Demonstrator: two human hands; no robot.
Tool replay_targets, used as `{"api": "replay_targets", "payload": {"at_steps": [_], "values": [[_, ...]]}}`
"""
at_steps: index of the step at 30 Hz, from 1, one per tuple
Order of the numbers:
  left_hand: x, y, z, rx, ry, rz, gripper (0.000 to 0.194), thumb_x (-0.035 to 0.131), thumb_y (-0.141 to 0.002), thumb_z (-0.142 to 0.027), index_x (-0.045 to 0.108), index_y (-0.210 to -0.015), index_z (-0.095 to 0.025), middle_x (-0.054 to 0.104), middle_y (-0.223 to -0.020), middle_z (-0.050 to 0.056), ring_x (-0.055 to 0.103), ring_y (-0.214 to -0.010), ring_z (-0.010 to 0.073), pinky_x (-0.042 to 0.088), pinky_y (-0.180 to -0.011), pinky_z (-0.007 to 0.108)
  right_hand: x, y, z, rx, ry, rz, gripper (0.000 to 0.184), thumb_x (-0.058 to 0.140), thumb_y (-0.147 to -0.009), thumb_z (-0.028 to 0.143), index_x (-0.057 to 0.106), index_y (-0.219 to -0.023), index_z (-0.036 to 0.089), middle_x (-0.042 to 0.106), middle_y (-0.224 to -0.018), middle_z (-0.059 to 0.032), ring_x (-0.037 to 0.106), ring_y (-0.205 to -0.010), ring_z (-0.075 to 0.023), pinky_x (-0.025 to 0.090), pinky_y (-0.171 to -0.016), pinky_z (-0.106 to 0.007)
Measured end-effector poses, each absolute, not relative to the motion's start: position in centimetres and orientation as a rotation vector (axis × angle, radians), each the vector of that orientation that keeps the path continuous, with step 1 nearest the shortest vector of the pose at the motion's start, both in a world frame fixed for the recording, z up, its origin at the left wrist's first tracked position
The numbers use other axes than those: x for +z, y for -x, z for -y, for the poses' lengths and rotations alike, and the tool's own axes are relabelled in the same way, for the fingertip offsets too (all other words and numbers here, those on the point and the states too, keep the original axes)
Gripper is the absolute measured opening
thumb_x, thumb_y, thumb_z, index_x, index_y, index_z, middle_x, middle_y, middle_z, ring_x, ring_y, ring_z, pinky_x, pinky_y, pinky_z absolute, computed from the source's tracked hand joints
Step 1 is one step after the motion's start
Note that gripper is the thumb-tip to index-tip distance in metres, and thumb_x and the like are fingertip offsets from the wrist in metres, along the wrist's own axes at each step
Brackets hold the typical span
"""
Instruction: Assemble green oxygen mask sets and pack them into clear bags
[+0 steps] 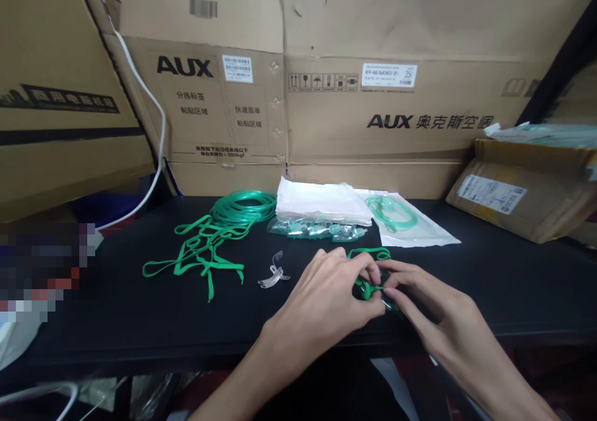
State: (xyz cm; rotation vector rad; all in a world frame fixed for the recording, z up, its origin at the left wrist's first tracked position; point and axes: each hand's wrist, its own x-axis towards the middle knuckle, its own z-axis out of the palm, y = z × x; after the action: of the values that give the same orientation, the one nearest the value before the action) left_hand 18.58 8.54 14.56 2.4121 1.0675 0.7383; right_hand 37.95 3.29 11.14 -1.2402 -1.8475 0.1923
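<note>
Thumb and fingers of the left hand (pixel 326 290) close on a green strap (pixel 367 290) at the front of a black bench (pixel 116 321), as the right hand (pixel 441 303) pinches its end. A clear plastic bracket (pixel 274 278) lies beside the left hand; farther left sprawl tangled green straps (pixel 217 264), with coiled green tubing (pixel 240 217) and stacked white pouches (pixel 321 200) behind.
</note>
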Motion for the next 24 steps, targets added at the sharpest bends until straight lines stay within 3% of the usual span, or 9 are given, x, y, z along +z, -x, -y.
{"api": "replay_targets", "payload": {"at_steps": [9, 14, 18, 24], "values": [[15.7, -17.7, -8.9, 0.738, -2.407, -1.071, 0.011, 0.067, -0.083, -0.025, 0.064, -0.093, -0.029, 0.067, -0.091, -0.006, 0.057, -0.092, 0.0193, 0.038, -0.086, 0.034, 12.4, -39.4, -2.8, 0.202, 1.361, 1.764, 0.015, 0.062, -0.097, 0.041, 0.069, -0.099, 0.027, 0.071, -0.121, -0.0048, 0.069, -0.113, -0.0254, 0.056, -0.094, -0.033], [16.3, -17.6, -8.6, 0.687, -2.328, -1.091, 0.012, 0.069, -0.080, -0.025, 0.066, -0.091, -0.029, 0.061, -0.085, -0.005, 0.056, -0.089, 0.0202, 0.039, -0.092, 0.037, 12.2, -38.9, -3.6, 0.189, 1.310, 1.748, 0.020, 0.068, -0.092, 0.043, 0.068, -0.102, 0.025, 0.074, -0.103, -0.0043, 0.072, -0.092, -0.0229, 0.060, -0.082, -0.032], [16.8, -17.8, -8.5, 0.641, -2.282, -1.088, 0.016, 0.067, -0.077, -0.019, 0.065, -0.089, -0.029, 0.062, -0.083, -0.006, 0.054, -0.085, 0.0194, 0.037, -0.094, 0.036, 11.3, -38.1, -4.1, 0.111, 1.219, 1.862, 0.008, 0.068, -0.092, 0.031, 0.068, -0.096, 0.024, 0.069, -0.097, -0.0041, 0.067, -0.079, -0.0180, 0.058, -0.069, -0.027], [16.6, -17.6, -8.7, 0.629, -2.265, -1.093, 0.023, 0.065, -0.075, -0.018, 0.066, -0.094, -0.031, 0.067, -0.091, -0.008, 0.055, -0.089, 0.0193, 0.038, -0.088, 0.032, 10.5, -37.1, -4.4, -0.043, 1.049, 1.873, 0.012, 0.060, -0.097, 0.017, 0.068, -0.102, 0.024, 0.064, -0.101, -0.0064, 0.070, -0.092, -0.0178, 0.059, -0.078, -0.023]]}}
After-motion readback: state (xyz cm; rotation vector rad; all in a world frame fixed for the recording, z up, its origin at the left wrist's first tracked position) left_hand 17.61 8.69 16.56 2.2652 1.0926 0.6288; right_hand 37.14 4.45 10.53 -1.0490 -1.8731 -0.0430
